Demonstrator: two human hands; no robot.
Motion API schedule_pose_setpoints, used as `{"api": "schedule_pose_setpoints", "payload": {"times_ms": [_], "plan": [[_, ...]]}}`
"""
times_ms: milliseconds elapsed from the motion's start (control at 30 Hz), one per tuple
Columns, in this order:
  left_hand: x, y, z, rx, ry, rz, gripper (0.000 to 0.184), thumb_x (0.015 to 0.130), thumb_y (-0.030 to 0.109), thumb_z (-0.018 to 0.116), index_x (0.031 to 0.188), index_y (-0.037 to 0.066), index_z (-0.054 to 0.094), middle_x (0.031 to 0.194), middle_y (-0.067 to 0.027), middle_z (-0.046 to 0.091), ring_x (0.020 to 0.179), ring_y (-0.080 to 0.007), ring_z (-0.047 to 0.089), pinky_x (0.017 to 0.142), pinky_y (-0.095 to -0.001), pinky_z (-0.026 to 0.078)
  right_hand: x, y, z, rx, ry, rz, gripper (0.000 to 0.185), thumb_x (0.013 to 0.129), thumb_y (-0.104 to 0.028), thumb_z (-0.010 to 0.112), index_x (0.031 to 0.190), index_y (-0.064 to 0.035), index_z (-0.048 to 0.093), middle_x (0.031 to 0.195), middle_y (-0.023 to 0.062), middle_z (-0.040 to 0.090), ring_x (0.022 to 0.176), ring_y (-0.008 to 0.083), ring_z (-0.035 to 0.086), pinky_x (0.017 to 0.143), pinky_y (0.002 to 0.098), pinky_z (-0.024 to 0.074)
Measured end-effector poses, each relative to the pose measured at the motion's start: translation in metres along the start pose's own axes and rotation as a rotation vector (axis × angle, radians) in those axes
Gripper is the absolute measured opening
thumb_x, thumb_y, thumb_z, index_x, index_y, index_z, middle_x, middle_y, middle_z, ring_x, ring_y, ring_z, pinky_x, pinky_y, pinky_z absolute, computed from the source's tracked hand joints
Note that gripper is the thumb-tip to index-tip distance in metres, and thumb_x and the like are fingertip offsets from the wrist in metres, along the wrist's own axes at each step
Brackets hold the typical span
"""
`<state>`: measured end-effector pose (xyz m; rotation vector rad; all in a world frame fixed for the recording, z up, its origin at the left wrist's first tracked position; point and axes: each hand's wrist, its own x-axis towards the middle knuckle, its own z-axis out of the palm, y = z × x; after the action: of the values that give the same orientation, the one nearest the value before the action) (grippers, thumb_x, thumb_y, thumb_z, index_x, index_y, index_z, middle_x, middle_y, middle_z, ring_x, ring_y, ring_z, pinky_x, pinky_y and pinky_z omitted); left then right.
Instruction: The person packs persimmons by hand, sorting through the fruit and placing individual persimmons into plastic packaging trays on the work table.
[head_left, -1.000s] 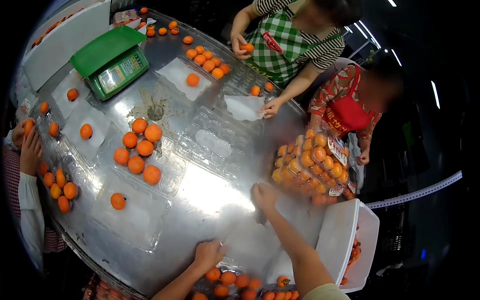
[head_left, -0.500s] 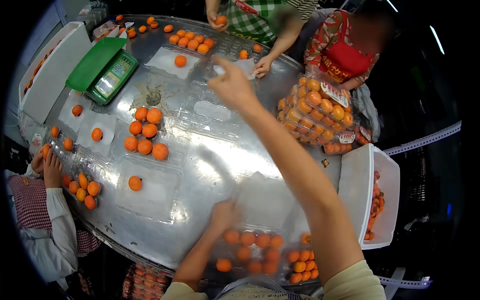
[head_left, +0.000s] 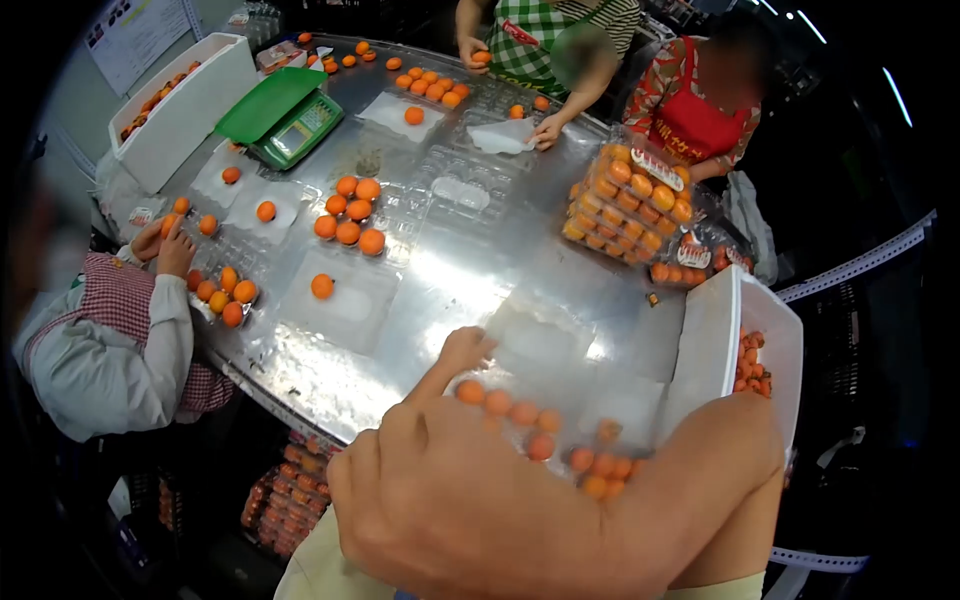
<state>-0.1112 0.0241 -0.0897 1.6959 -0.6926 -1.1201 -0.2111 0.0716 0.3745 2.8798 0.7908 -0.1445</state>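
Note:
My right hand [head_left: 460,490] is very close to the camera, back of the hand toward me, its fingers curled inward. Its fingertips are out of sight, so whatever it may hold is hidden. Behind it, my left hand [head_left: 466,350] is at the left edge of a clear plastic box [head_left: 535,325], its fingers seemingly closed on that edge. Round orange fruits [head_left: 497,402] sit in rows at the near side of this box, partly covered by my right hand. More orange fruits [head_left: 603,464] lie just to the right.
A green scale [head_left: 285,115] stands at the far left of the metal table [head_left: 440,290]. Stacked fruit boxes [head_left: 628,203] and a white foam box [head_left: 705,340] stand on the right. Co-workers' hands [head_left: 548,130] are at the far side and the left.
My right hand has come back from the far side of the table to close before the camera. My left hand stays by the clear box. The view has shifted.

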Motion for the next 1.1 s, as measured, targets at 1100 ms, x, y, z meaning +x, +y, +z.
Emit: {"api": "schedule_pose_setpoints", "payload": {"times_ms": [1100], "plan": [[0.004,-0.009,0.001,-0.087,0.073,0.027,0.033,0.085,0.019,0.066,0.095,-0.010,0.055,0.080,-0.0206,0.065,0.058,-0.0210,0.066,0.041,-0.0245,0.049,-0.083,-0.057,0.005,0.138,-0.196,0.063,0.023,0.069,-0.021,0.067,0.082,-0.0030,0.065,0.067,0.0112,0.061,0.060,0.0202,0.055,0.067,0.0497,0.0505]]}}
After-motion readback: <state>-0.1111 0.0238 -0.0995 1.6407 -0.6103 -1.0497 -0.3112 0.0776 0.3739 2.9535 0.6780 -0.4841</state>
